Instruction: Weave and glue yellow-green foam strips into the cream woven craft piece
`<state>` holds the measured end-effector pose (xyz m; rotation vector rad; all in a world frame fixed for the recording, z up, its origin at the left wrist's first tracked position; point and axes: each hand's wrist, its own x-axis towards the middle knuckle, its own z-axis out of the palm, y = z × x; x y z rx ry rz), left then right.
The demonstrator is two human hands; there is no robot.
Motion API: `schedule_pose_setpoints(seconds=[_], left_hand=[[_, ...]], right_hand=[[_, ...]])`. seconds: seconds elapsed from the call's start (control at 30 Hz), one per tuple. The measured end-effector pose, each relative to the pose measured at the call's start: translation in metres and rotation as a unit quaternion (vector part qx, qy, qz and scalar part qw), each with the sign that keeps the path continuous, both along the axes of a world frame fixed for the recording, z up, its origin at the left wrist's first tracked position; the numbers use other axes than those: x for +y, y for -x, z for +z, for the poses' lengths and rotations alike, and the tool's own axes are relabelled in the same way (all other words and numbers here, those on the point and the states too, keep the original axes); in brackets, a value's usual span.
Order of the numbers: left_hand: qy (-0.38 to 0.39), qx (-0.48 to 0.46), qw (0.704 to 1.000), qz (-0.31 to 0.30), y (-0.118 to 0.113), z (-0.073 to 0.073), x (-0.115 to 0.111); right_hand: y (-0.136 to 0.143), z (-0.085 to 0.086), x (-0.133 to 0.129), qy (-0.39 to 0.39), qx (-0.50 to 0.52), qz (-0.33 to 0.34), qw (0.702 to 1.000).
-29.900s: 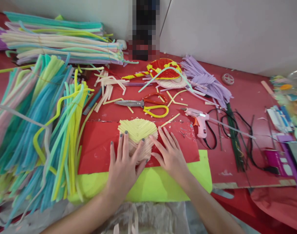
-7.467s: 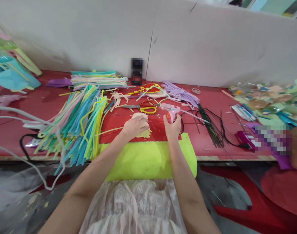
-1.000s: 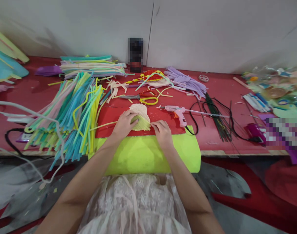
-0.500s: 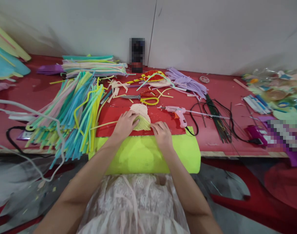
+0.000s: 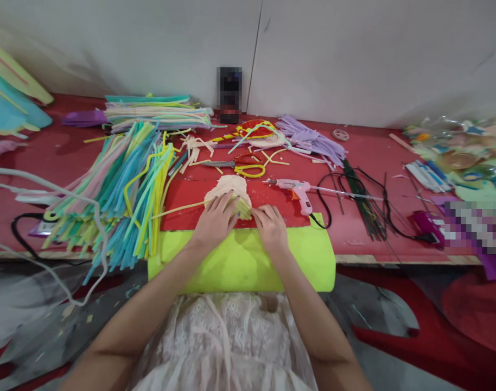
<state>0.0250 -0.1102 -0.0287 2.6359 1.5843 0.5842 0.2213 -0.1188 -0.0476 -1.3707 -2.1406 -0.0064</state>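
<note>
A cream piece made of rows of fuzzy strips [image 5: 234, 185] lies on a red mat [image 5: 183, 192], with yellow strips [image 5: 243, 208] across its lower right part. My left hand [image 5: 216, 220] rests over the piece, fingers spread and pressing on it. A long pale yellow strip [image 5: 178, 208] runs out to the left from beneath that hand. At the piece's right lower edge, my right hand [image 5: 270, 225] pinches the end of the yellow strips between thumb and fingers. Lime-green cloth [image 5: 243, 260] lies under both wrists.
Scissors [image 5: 250, 166] lie behind the piece, and a pink glue gun [image 5: 299, 194] with a black cord is to its right. Colourful fuzzy stems [image 5: 126, 184] fill the left. Purple stems [image 5: 311, 138] and a dark phone [image 5: 229, 95] stand further back.
The cream piece has turned, and more of it shows to the left above my left hand. My left hand has shifted slightly down and its fingers have spread over the piece.
</note>
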Motion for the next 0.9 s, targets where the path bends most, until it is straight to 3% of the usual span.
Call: schedule_pose_setpoints(seconds=[0.13, 0.9], left_hand=[[0.012, -0.003, 1.0, -0.002, -0.0047, -0.0057, -0.0094], [0.022, -0.004, 1.0, 0.014, -0.0079, -0.007, -0.0094]], right_hand=[[-0.0004, -0.0004, 0.0002, -0.003, -0.002, 0.0, 1.0], [0.003, 0.0041, -0.0015, -0.004, 0.009, -0.012, 1.0]])
